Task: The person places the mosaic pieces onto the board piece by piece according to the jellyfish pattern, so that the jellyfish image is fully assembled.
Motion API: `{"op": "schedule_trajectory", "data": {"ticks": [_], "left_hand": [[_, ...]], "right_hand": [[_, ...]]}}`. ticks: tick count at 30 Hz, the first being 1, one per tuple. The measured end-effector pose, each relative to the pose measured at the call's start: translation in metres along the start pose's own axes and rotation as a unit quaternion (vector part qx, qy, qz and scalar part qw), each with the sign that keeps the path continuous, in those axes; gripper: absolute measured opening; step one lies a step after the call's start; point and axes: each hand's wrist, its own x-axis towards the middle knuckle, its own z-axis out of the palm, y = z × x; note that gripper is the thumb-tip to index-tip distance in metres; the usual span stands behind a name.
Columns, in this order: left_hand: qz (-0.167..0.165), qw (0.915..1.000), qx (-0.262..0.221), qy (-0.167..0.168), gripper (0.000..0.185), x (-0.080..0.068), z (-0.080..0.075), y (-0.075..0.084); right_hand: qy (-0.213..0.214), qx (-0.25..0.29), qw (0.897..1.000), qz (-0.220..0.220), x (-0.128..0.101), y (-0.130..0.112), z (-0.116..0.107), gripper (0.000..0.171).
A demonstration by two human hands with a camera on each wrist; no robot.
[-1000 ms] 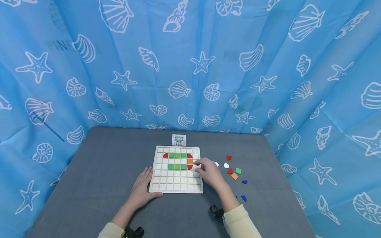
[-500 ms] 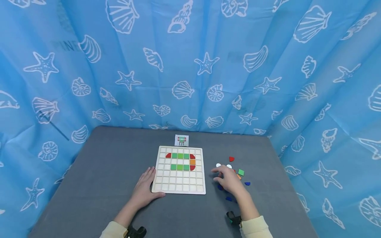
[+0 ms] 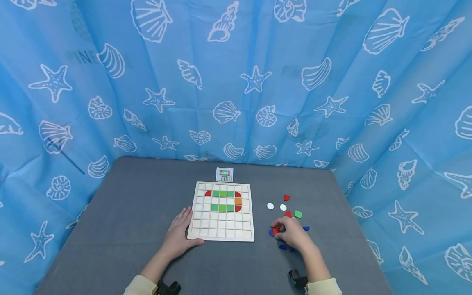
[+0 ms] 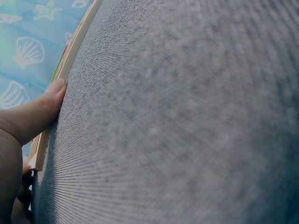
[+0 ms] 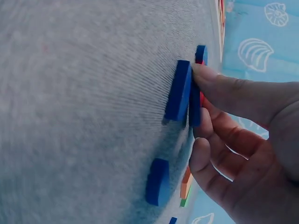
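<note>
Head view's got the red quarter-circle tile (image 3: 275, 231) just right of center in the lower half of the frame, pinched between the thumb and index finger of the right hand (image 3: 293, 233). Right next to it is a blue half-circle tile (image 3: 271, 232), with more blue ones below and off to the right; the right wrist cam shows several near the thumb too. Slightly higher up there's a pair of white discs (image 3: 283, 207), a green square tile (image 3: 298, 214) and two more red pieces (image 3: 287, 197). Middle of the frame is a pale grid board (image 3: 223, 234) with red, green and orange tiles (image 3: 238, 201) in its upper half. Left hand (image 3: 178, 237) is spread at the board's lower left corner, fingers pretty straight along the left edge, thumb out by the bottom edge. Above the board, a little pattern card (image 3: 224, 174). All that's on a gray counter (image 3: 147, 192), with a blue seashell curtain (image 3: 236, 82) filling the upper half.
</note>
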Motion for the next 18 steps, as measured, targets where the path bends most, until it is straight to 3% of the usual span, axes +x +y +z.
{"op": "schedule_trajectory", "data": {"ticks": [5,11,18], "left_hand": [[-0.001,1.0000,0.000,0.002,0.122,0.000,-0.001,0.001],[0.002,1.0000,0.004,0.006,0.122,-0.001,0.000,0.002],[0.003,1.0000,0.001,0.007,0.122,-0.001,-0.001,0.002]], "right_hand": [[0.027,0.006,1.000,0.004,0.000,-0.002,0.004,0.017],[0.040,-0.009,0.999,0.019,0.001,-0.003,0.003,0.021],[0.006,-0.013,0.999,-0.052,0.003,0.003,-0.006,0.036]]}}
